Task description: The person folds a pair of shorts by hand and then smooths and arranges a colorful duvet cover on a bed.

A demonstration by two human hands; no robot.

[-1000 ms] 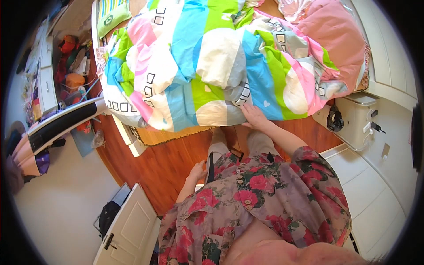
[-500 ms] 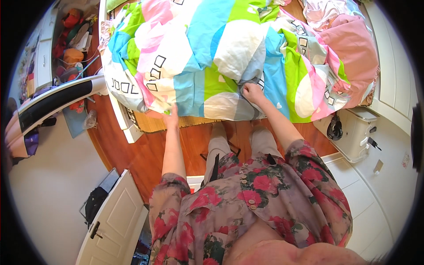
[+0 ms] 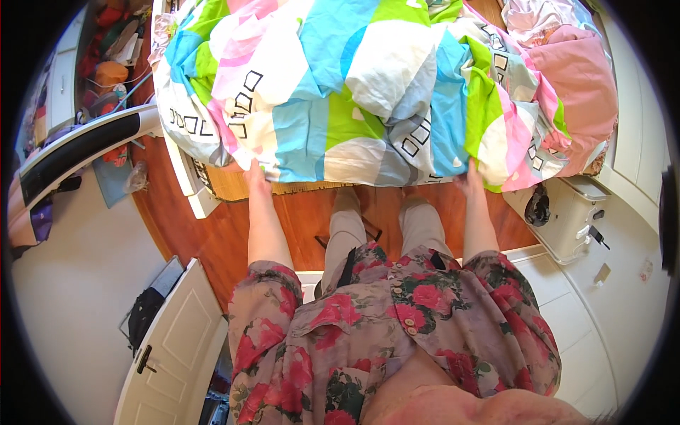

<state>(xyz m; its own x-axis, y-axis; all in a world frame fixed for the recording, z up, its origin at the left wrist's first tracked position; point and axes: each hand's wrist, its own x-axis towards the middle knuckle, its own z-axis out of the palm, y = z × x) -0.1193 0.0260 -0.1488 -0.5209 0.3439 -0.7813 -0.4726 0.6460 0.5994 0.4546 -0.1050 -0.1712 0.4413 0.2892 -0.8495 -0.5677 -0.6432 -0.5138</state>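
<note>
A crumpled quilt (image 3: pixel 354 85) in blue, green, pink and white is spread across the upper half of the frame, on a bed. Its lower edge is gripped left of centre by the left hand (image 3: pixel 255 173), closed on the fabric. The right hand (image 3: pixel 471 177) is closed on the same edge, right of centre. A pink blanket (image 3: pixel 581 78) is seen at upper right.

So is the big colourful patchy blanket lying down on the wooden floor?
No, the crumpled blue, green, pink and white quilt is piled on the bed, with the left hand and right hand at its near edge.
</note>
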